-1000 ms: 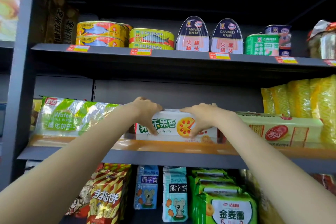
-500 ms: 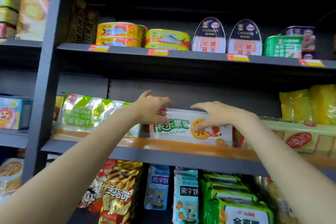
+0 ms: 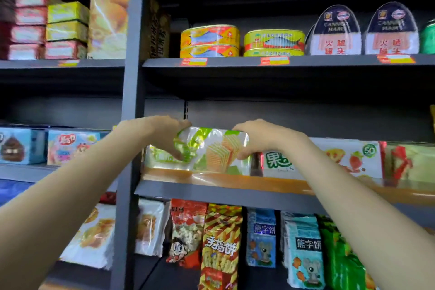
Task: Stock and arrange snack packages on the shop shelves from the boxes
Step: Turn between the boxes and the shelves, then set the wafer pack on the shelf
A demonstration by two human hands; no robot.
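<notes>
Head view, fruit biscuit box (image 3: 324, 160) beside wafer pack (image 3: 211, 150)

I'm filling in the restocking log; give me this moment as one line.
step: arranging | item: green wafer pack on middle shelf | left hand: grips left end | right hand: grips right end

Ham tins (image 3: 337, 30) read "CANNED HAM"; fruit box (image 3: 348, 160) shows "50".

Green wafer pkg (image 3: 211, 150) flat on mid shelf (image 3: 235, 193), front edge.
</notes>
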